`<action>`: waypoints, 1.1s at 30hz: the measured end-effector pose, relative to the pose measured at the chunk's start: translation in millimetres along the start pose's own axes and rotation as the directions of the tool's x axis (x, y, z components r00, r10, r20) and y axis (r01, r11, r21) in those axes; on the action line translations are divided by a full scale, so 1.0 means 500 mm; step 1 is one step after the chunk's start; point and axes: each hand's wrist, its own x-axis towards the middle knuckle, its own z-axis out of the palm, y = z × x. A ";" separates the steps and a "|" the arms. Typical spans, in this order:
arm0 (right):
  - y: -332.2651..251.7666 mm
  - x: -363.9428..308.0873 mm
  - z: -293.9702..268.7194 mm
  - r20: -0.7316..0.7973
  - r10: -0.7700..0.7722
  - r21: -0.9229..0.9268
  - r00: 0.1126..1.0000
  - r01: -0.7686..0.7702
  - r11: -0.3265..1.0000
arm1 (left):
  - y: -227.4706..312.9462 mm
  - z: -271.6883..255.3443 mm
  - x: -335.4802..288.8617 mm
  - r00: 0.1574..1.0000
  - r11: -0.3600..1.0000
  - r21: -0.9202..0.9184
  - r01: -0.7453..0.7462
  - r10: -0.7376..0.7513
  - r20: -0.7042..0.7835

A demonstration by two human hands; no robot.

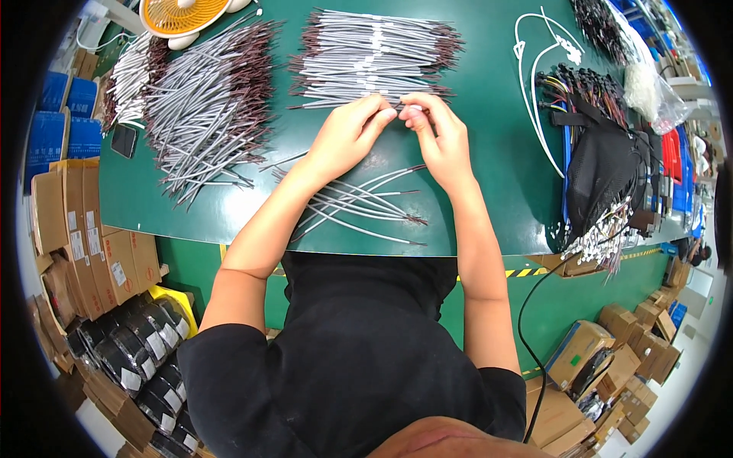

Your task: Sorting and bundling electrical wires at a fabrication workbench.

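Observation:
Near the table's middle, my left hand (353,131) and my right hand (443,137) meet with their fingertips close together. Both pinch what looks like a thin grey cable, mostly hidden by the fingers. Just beyond them lies a row of grey cables (336,65) with brown ends and white tags along the middle. Between my forearms, several loose grey cables (359,200) cross each other near the front edge. To the left spreads a large pile of grey cables (202,107).
The green table (489,191) also carries an orange fan (179,17), a phone (124,141) and a bundle of white cables (131,80) at left. On the right are white cable loops (524,91) and a black mesh bag (603,164). Cardboard boxes (80,221) stand beside the table.

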 end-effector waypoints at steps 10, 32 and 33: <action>0.020 -0.003 0.000 0.032 -0.014 -0.096 0.999 0.017 0.995 | -0.011 0.006 -0.001 0.995 0.993 0.086 -0.077 0.071 0.067; 0.062 0.014 -0.038 -0.318 0.148 -0.311 0.936 -0.250 0.917 | -0.065 -0.060 0.031 0.956 0.732 0.672 -0.113 0.263 -0.126; 0.063 0.014 -0.037 -0.323 0.137 -0.322 0.937 -0.245 0.915 | -0.067 -0.060 0.031 0.956 0.731 0.674 -0.110 0.263 -0.128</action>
